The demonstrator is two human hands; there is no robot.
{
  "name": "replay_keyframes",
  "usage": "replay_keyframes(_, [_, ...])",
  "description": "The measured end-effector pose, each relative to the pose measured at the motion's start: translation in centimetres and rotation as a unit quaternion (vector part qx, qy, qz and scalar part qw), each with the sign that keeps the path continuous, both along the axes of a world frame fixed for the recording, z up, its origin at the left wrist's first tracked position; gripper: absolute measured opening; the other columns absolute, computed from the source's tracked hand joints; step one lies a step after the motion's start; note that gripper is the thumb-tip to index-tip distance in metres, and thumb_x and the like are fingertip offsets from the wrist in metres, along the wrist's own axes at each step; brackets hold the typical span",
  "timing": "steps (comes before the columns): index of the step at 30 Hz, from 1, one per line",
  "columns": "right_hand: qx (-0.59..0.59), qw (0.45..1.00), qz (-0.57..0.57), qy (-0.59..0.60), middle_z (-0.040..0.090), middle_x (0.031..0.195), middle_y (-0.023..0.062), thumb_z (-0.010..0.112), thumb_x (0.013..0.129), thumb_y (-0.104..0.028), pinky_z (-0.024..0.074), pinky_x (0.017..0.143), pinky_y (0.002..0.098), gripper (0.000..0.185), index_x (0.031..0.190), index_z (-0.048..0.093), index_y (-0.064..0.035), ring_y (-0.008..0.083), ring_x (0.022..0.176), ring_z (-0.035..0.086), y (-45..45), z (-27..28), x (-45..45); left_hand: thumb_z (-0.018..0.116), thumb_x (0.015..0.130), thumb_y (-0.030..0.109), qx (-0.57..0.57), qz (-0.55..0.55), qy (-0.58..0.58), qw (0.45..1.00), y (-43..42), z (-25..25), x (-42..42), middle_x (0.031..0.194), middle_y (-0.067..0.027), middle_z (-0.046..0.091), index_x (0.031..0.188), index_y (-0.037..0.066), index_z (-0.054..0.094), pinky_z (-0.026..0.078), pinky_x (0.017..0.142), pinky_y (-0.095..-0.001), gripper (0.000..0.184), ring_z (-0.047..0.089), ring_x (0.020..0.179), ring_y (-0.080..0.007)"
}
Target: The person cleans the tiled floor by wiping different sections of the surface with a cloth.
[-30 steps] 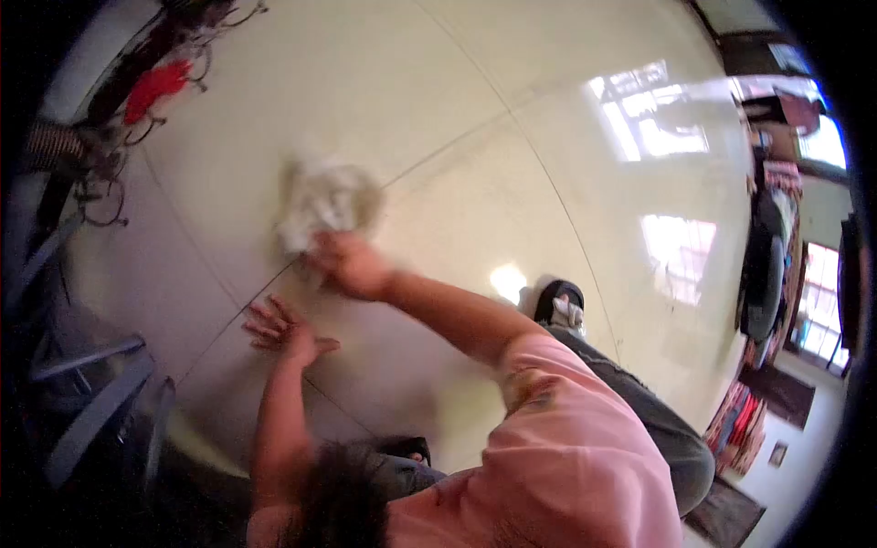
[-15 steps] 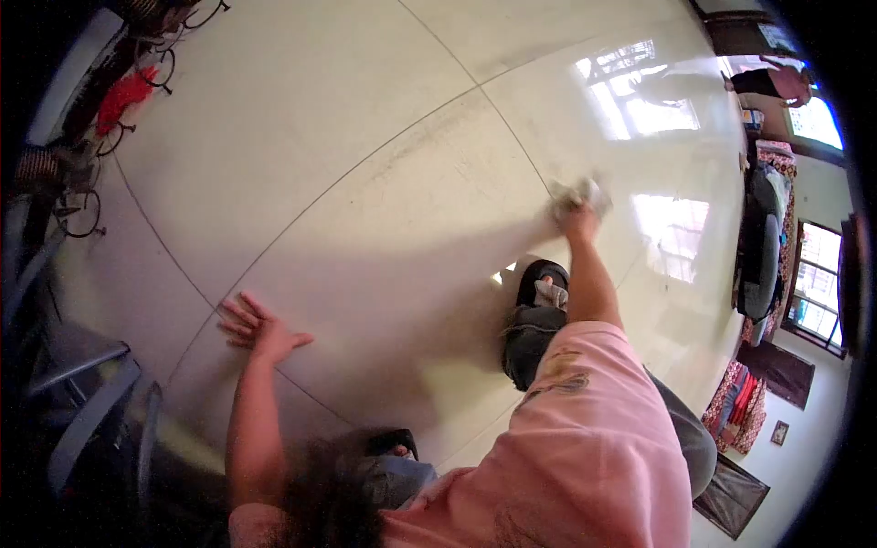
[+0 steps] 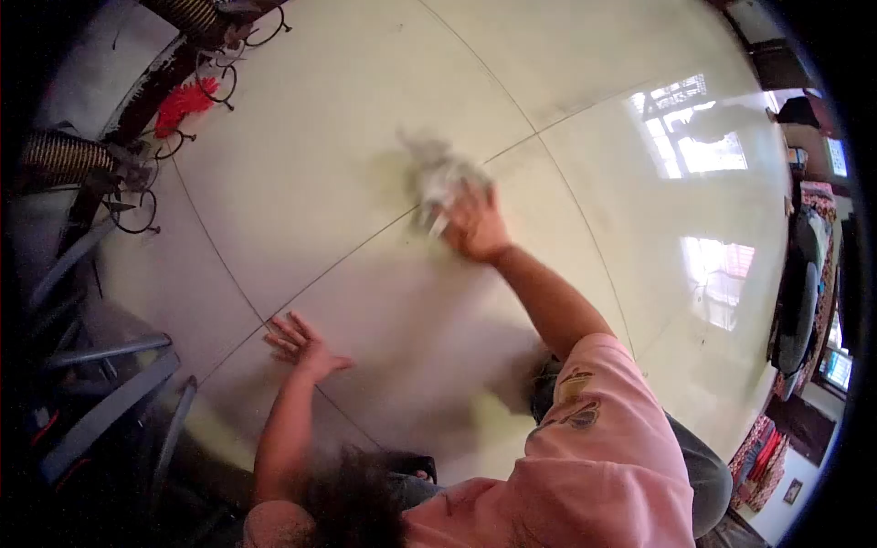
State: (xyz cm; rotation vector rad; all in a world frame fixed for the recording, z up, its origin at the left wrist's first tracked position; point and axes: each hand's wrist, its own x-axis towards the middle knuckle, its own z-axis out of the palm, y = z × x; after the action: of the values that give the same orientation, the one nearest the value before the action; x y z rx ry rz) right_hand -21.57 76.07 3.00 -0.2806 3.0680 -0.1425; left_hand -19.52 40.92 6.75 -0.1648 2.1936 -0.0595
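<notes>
Right hand (image 3: 477,224) clutches cloth (image 3: 442,172), upper centre; left hand (image 3: 309,353) lies splayed, lower left. Likely soft and light, the cloth is best held mid-bunch.

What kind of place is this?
Probably a room in a home, though a small shop isn't ruled out. Signs: a glossy tiled floor, piled red and patterned fabrics at the right, and a small framed picture.

Red bundle (image 3: 185,105): I see it by the dark beam (image 3: 139,111), far on my left.
Grey metal bars (image 3: 111,416): slanting, low on my left.
Folded clothes (image 3: 760,461): piled far to my right.
Small frame (image 3: 793,491): on the white wall (image 3: 775,522) near those clothes.
</notes>
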Motion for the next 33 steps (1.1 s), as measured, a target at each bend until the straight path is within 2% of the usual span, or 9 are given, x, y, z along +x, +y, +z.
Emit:
replay_keyframes(3, [-0.047, 0.966, -0.247, 0.056, 0.030, 0.136, 0.0151, 0.046, 0.083, -0.032, 0.0131, 0.102, 0.0546, 0.049, 0.129, 0.034, -0.0199, 0.0338, 0.128, 0.021, 3.9, 0.1, -4.1, 0.082, 0.045, 0.044, -0.003, 0.003, -0.018, 1.000, 0.0, -0.4, 0.2, 0.133, -0.0272, -0.032, 0.131, 0.005, -0.024, -0.006, 0.097, -0.0620, 0.143, -0.023, 0.122, -0.0497])
replay_keyframes(11, [-0.066, 0.963, -0.261, 0.016, 0.022, 0.141, 0.0111, 0.043, 0.085, -0.031, 0.0093, 0.105, 0.0509, 0.046, 0.129, 0.034, -0.0198, 0.0330, 0.130, 0.016, 4.0, 0.6, -4.7, 0.070, 0.059, 0.056, -0.102, -0.109, 0.028, 0.988, -0.6, -6.6, -1.3, 0.138, -0.0222, -0.024, 0.135, 0.006, -0.017, -0.003, 0.102, -0.0549, 0.126, -0.018, 0.127, -0.0439])
replay_keyframes(12, [-0.068, 0.962, -0.263, 0.016, 0.022, 0.141, 0.0111, 0.043, 0.085, -0.031, 0.0093, 0.105, 0.0509, 0.046, 0.129, 0.034, -0.0198, 0.0330, 0.130, 0.016, 4.2, 0.9, -4.8, 0.066, 0.065, 0.054, -0.005, 0.043, -0.024, 0.999, 2.0, -5.0, -5.5, 0.141, -0.0199, -0.017, 0.136, 0.006, -0.009, -0.002, 0.102, -0.0558, 0.114, -0.013, 0.129, -0.0419])
replay_keyframes(14, [-0.061, 0.965, -0.255, -0.002, 0.021, 0.141, 0.0109, 0.042, 0.086, -0.033, 0.0076, 0.106, 0.0504, 0.046, 0.129, 0.034, -0.0197, 0.0327, 0.130, 0.016, 4.0, 1.6, -4.7, 0.055, 0.076, 0.051, 0.099, 0.180, 0.121, 0.971, 8.1, -1.8, -9.9, 0.144, -0.0159, -0.005, 0.138, 0.006, 0.005, 0.001, 0.102, -0.0571, 0.092, -0.003, 0.131, -0.0383])
replay_keyframes(15, [-0.056, 0.967, -0.250, 0.008, 0.021, 0.141, 0.0113, 0.041, 0.086, -0.035, 0.0065, 0.105, 0.0512, 0.047, 0.129, 0.034, -0.0190, 0.0332, 0.130, 0.016, 4.1, 1.3, -4.7, 0.049, 0.081, 0.050, 0.104, 0.161, 0.320, 0.928, 12.3, -0.9, -10.6, 0.145, -0.0143, 0.001, 0.138, 0.006, 0.012, 0.002, 0.102, -0.0576, 0.081, 0.001, 0.132, -0.0367])
replay_keyframes(17, [-0.058, 0.968, -0.244, 0.000, 0.022, 0.140, 0.0125, 0.041, 0.086, -0.035, 0.0074, 0.105, 0.0523, 0.047, 0.129, 0.034, -0.0181, 0.0338, 0.129, 0.018, 4.3, 1.7, -4.9, 0.040, 0.083, 0.052, 0.114, 0.137, 0.403, 0.898, 18.3, -1.7, -12.9, 0.145, -0.0153, 0.003, 0.138, 0.008, 0.013, 0.003, 0.102, -0.0576, 0.076, 0.003, 0.133, -0.0346])
replay_keyframes(28, [-0.165, 0.952, -0.257, -0.017, 0.029, 0.137, 0.0132, 0.059, 0.073, -0.019, 0.0188, 0.101, 0.0534, 0.051, 0.121, 0.046, -0.0139, 0.0362, 0.125, 0.025, 4.6, 2.1, -6.5, 0.037, 0.086, 0.049, -0.103, 0.125, 0.442, 0.882, 26.3, -4.7, -14.4, 0.143, -0.0149, 0.012, 0.136, 0.005, 0.020, 0.007, 0.101, -0.0584, 0.069, 0.006, 0.132, -0.0355])
replay_keyframes(31, [-0.367, 0.919, -0.127, 0.066, 0.049, 0.120, 0.0147, 0.060, 0.068, -0.012, 0.0275, 0.097, 0.0486, 0.038, 0.106, 0.058, -0.0109, 0.0374, 0.113, 0.040, 1.0, 3.1, -13.0, 0.037, 0.086, 0.044, -0.090, 0.109, 0.459, 0.877, 26.1, -5.8, -14.6, 0.142, -0.0177, 0.014, 0.135, 0.003, 0.022, 0.013, 0.101, -0.0566, 0.065, 0.013, 0.131, -0.0357])
replay_keyframes(33, [-0.371, 0.928, 0.001, 0.029, 0.034, 0.135, 0.0119, 0.058, 0.073, -0.019, 0.0250, 0.100, 0.0487, 0.046, 0.118, 0.051, -0.0192, 0.0340, 0.123, 0.031, -3.3, 3.1, -17.6, 0.035, 0.088, 0.041, -0.249, 0.013, 0.325, 0.912, 24.8, -8.3, -14.8, 0.142, -0.0168, 0.014, 0.135, 0.003, 0.020, 0.021, 0.100, -0.0550, 0.063, 0.018, 0.130, -0.0352])
